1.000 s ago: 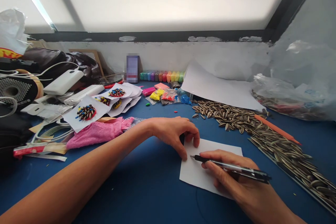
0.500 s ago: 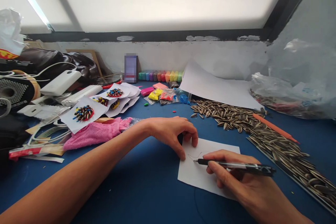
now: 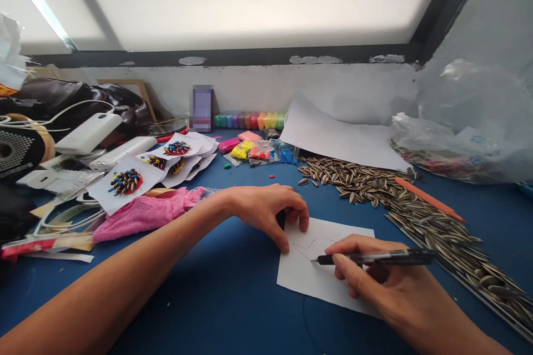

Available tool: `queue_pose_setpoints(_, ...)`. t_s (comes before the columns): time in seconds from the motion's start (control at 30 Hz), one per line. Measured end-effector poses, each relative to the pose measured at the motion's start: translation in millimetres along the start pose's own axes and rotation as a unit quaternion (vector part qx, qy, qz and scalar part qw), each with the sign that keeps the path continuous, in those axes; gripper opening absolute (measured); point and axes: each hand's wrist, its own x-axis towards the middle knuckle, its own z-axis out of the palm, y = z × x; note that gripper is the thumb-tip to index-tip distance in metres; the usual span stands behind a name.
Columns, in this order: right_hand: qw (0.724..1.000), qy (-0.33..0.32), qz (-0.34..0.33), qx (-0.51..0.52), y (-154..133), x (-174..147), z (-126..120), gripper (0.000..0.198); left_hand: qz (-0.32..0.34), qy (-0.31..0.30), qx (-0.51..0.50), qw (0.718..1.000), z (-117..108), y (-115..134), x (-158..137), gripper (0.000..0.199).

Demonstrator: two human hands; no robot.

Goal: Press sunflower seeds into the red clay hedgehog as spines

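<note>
My right hand (image 3: 378, 283) grips a black pen (image 3: 375, 258) with a clear barrel, held at a low slant. Its tip touches a white sheet of paper (image 3: 308, 280), at the end of a thin drawn line that bends and dips. My left hand (image 3: 270, 211) rests on the sheet's upper left corner, thumb and fingers apart and bent, steadying it. A small dark patch shows between that thumb and the fingers; I cannot make out what it is. The right hand covers the sheet's right part.
Sunflower seeds (image 3: 441, 238) spread along the right, with an orange stick (image 3: 428, 198) on them. Behind lie a large white sheet (image 3: 345, 141) and bagged coloured clay (image 3: 260, 151). Left are seed-decorated papers (image 3: 127, 183), a pink cloth (image 3: 145, 213) and a white power bank (image 3: 88, 133).
The pen tip has moved slightly down and right across the sheet, and the drawn line is longer. My left hand stays on the corner. The whole view has shifted a little.
</note>
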Motion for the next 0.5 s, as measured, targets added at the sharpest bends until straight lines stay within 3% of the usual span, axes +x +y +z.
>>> queue_pose_setpoints(0.5, 0.999, -0.017, -0.004, -0.032, 1.1, 1.4, -10.5, 0.027, -0.009, -0.003, -0.011, 1.0, -0.3, 0.2, -0.8, 0.039)
